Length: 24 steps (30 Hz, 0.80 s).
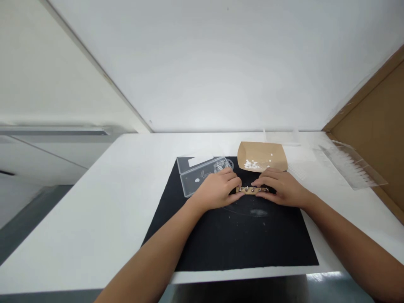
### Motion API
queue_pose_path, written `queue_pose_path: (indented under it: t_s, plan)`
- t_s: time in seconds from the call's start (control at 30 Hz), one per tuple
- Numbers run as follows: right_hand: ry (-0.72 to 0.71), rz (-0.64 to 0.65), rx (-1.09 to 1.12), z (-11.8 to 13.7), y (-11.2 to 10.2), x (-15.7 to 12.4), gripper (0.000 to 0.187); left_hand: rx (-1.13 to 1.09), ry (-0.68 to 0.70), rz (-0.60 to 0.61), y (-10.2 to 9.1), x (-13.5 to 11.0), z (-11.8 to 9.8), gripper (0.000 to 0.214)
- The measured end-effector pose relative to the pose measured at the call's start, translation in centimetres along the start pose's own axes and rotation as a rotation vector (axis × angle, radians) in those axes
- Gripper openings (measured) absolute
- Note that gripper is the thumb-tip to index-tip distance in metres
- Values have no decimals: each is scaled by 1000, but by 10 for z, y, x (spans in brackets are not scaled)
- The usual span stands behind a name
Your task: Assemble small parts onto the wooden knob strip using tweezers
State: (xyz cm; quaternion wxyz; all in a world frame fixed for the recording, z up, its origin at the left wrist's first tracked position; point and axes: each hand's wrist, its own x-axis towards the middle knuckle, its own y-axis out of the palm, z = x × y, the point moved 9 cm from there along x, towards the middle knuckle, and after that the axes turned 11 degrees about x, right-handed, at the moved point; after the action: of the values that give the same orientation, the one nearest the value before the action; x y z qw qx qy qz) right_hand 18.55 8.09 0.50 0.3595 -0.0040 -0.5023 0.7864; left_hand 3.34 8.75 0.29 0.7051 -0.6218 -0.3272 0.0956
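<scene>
Lying left to right, a tan strip (250,192) with metal pegs (253,190) is pinched at opposite ends by fingers (234,184) of the left hand (217,189) and right hand (283,187).

Your left forearm (158,252) slants far and right, your right forearm (347,240) far and left. Your left hand (219,188) and right hand (282,188) face each other, apart, fingers (265,181) curled, thumbs (235,197) on the near side.

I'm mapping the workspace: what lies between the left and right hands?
In the head view, a narrow tan strip bearing small metal pieces spans the gap between the left hand and the right hand.
</scene>
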Motion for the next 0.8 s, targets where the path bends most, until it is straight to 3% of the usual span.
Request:
queue_pose_path:
  t_s: [0.43, 0.67, 0.8]
  plan:
    - [-25, 14, -8, 4, 1, 1, 18, -89, 30, -45, 5, -1, 3, 24]
    - [-59, -198, 16, 0, -30, -6, 10, -109, -81, -3, 11, -5, 11, 22]
    - [-76, -263, 116, -3, -38, -10, 12, -68, -30, 14, 13, -5, 8, 25]
